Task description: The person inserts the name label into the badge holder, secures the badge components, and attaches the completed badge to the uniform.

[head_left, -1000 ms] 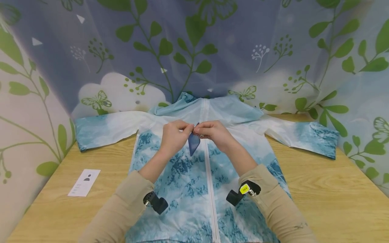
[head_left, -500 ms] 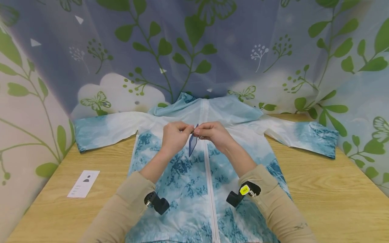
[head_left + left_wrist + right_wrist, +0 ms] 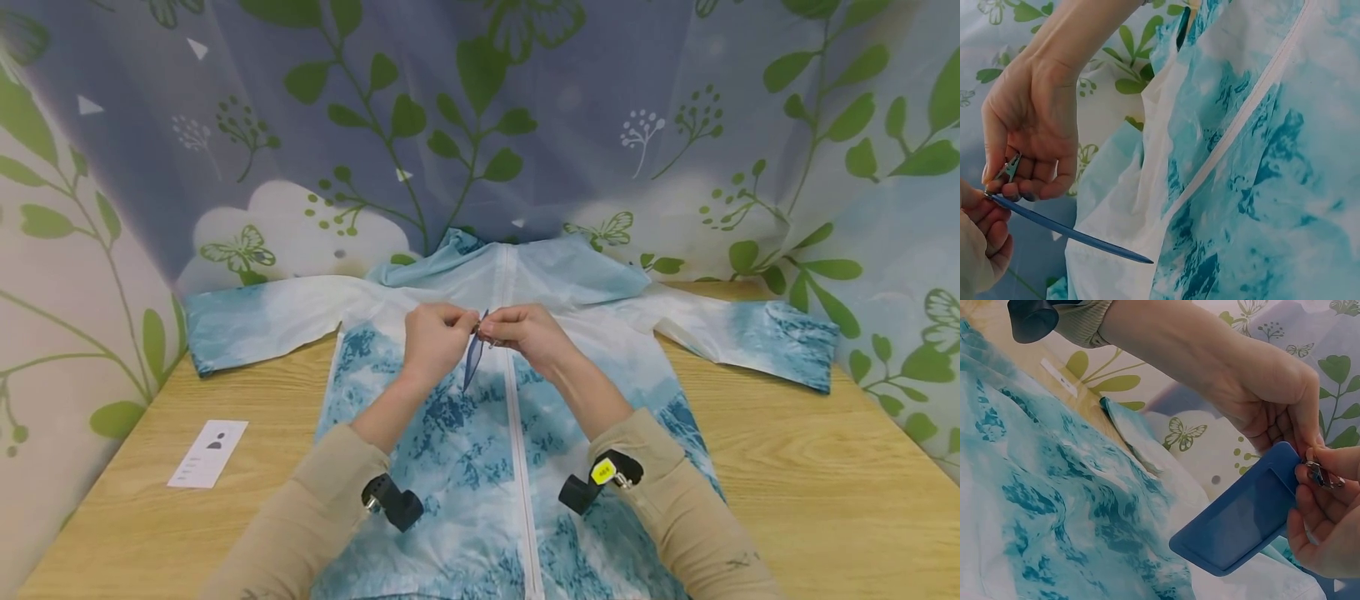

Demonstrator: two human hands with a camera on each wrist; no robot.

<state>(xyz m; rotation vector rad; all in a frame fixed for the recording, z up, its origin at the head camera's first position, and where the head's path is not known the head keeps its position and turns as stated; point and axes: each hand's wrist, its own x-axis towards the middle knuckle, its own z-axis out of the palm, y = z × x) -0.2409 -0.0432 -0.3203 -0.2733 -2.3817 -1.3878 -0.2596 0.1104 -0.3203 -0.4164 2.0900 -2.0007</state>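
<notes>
A blue badge holder (image 3: pixel 1235 515) with a clear window hangs between the two hands over the jacket (image 3: pixel 442 450). At its top is a small metal clip (image 3: pixel 1011 166). The left hand (image 3: pixel 438 337) pinches the top end of the holder, thumb against fingers. Opposite it, the right hand (image 3: pixel 531 333) grips the metal clip, fingers curled beneath it in the right wrist view. Fingertips of both hands nearly meet and partly hide the join. The blue and white jacket lies spread with its front zipper up the middle.
A white card (image 3: pixel 208 454) with a printed person icon lies on the wooden table (image 3: pixel 817 475) left of the jacket. Jacket sleeves (image 3: pixel 262 325) stretch out to both sides. A leaf-patterned curtain (image 3: pixel 555 125) stands behind and along the sides.
The badge holder has turned from showing its face to nearly edge-on in the head view. Both hands stay almost in place, still holding it and the clip.
</notes>
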